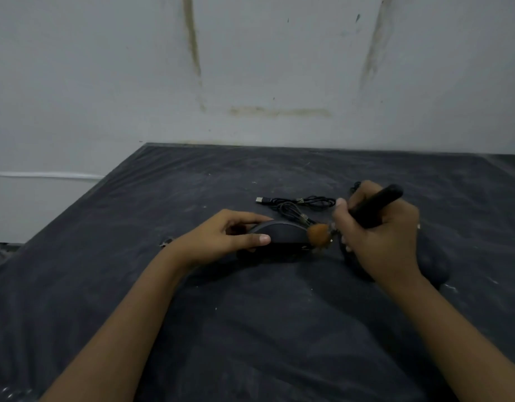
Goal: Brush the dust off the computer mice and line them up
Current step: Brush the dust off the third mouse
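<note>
The left hand (233, 233) is gripping a mouse (282, 232) on the table (250, 329) while the right hand (378, 227), curled round the brush (318, 235), is dusting its end, so brushing is likely midway, another mouse (434, 266) lying nearby, not yet lined up.

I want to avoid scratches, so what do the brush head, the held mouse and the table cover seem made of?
Brush head: soft orange-brown bristles, fluffy outline; natural or synthetic, cannot tell. Mouse: probably matte black plastic, smooth dull shell. Table cover: likely thin dark plastic sheeting, shiny wrinkles and dusty streaks.
</note>
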